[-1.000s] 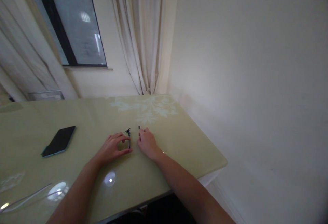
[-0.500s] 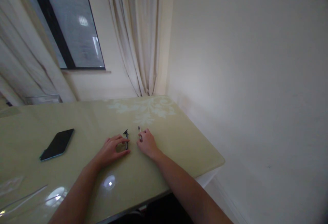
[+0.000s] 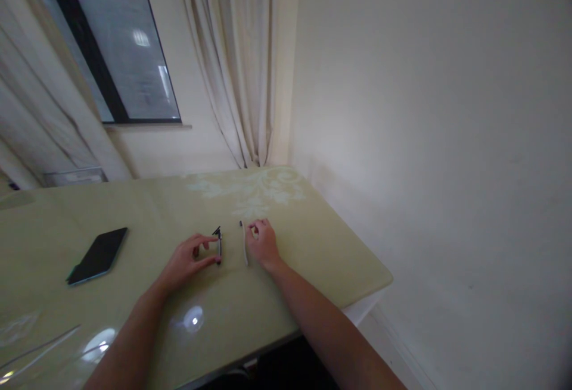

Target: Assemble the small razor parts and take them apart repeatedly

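Observation:
My left hand [image 3: 190, 257] lies at the middle of the table, thumb and forefinger bent round a small, thin dark object [image 3: 219, 247]. This object has a short black piece angled off its far end; its kind is too small to make out. To its right lies a slim whitish stick [image 3: 245, 247] with a dark tip at the far end. Just right of the stick, my right hand [image 3: 263, 244] rests with loosely curled fingers and a gap at the thumb. It holds nothing that I can see.
A glossy yellow-green table [image 3: 313, 259] reaches to the wall at right. A black flat tablet-like device [image 3: 98, 254] lies at left. Thin pale strips [image 3: 44, 345] lie near the front left. Curtains [image 3: 241, 80] and a window [image 3: 120, 44] stand behind.
My right hand has let go of the whitish stick and moved slightly right, leaving it on the table. My left hand has shifted slightly left with the dark object.

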A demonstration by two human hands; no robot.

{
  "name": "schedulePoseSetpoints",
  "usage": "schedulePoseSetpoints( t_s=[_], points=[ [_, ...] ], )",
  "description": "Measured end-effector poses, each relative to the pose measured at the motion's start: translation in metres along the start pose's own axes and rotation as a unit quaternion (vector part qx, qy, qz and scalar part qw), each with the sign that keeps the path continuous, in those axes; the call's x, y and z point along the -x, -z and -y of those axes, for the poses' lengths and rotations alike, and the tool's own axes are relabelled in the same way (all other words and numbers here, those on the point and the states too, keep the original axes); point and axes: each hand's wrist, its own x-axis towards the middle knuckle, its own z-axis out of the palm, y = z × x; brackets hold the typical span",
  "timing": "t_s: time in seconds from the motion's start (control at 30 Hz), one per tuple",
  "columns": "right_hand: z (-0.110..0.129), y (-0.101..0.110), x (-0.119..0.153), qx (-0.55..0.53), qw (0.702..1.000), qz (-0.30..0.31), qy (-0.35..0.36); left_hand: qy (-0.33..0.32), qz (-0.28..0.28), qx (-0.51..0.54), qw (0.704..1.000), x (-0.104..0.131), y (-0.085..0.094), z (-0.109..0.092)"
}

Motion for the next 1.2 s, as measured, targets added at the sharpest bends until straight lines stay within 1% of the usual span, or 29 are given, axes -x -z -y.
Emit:
schedulePoseSetpoints(
  t_s=[0.1,0.2,0.27,0.4,0.43,0.5,0.57,0.63,0.73,0.8,0.93,1.07,1.13,1.2],
  points=[
    [-0.005,0.007,-0.007,-0.014,0.998,-0.047,-0.044,0.058,-0.086,0.014,0.995,0.002,0.007,0.003],
    [-0.008,0.013,-0.011,-0.043,0.994,-0.061,-0.085,0.108,-0.16,-0.033,0.981,0.006,0.012,0.01],
    [-0.007,0.016,-0.011,-0.059,0.992,-0.067,-0.09,0.139,-0.188,-0.069,0.97,0.008,0.016,0.013],
    [-0.003,0.019,-0.011,-0.057,0.992,-0.084,-0.076,0.197,-0.203,-0.098,0.954,0.011,0.019,0.013],
    [-0.003,0.02,-0.011,-0.052,0.992,-0.085,-0.073,0.206,-0.197,-0.106,0.953,0.01,0.018,0.01],
    [-0.003,0.02,-0.011,-0.044,0.993,-0.085,-0.068,0.209,-0.162,-0.136,0.955,0.007,0.013,0.0],
    [-0.003,0.019,-0.011,-0.042,0.994,-0.084,-0.061,0.195,-0.096,-0.185,0.958,0.004,0.005,-0.014],
    [-0.004,0.017,-0.011,-0.044,0.994,-0.084,-0.055,0.193,-0.03,-0.232,0.953,0.0,-0.003,-0.029],
    [-0.005,0.015,-0.011,-0.055,0.994,-0.083,-0.053,0.21,0.033,-0.267,0.94,-0.003,-0.014,-0.048],
    [-0.005,0.015,-0.011,-0.069,0.993,-0.085,-0.052,0.218,0.059,-0.272,0.935,-0.003,-0.017,-0.054],
    [-0.001,0.018,-0.014,-0.106,0.988,-0.101,-0.051,0.234,0.093,-0.257,0.933,-0.003,-0.019,-0.057],
    [0.006,0.03,-0.023,-0.14,0.983,-0.113,-0.033,0.24,0.098,-0.265,0.929,-0.002,-0.021,-0.061],
    [0.006,0.038,-0.027,-0.131,0.986,-0.099,-0.011,0.236,0.099,-0.269,0.929,-0.001,-0.024,-0.064],
    [0.001,0.044,-0.028,-0.104,0.992,-0.071,0.01,0.233,0.099,-0.269,0.929,0.0,-0.027,-0.067]
  ],
)
